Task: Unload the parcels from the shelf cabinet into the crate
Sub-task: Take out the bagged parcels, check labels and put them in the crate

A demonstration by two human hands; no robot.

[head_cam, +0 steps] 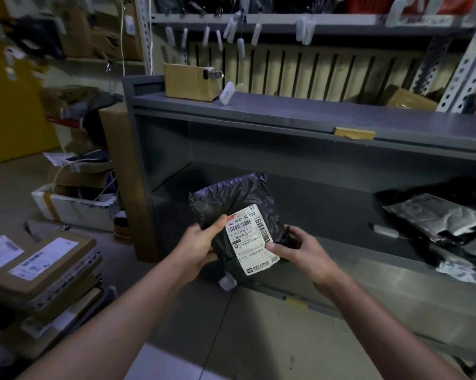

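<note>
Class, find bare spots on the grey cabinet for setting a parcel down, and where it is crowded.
Cabinet top: bare between the left cardboard box and right box. Lower shelf: bare behind the black parcel; crowded at right with bagged parcels.

grey cabinet (258, 116): 1 | black bag parcel (239, 198): 1 | cardboard boxes (189, 83) (408, 101) on cabinet top: 2 | white foam box (75, 209): 1 | hands (201, 244) (300, 249): 2

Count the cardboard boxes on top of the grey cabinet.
2: one cardboard box on the cabinet top at left, another box at right, partly hidden; more may lie out of view.
</note>
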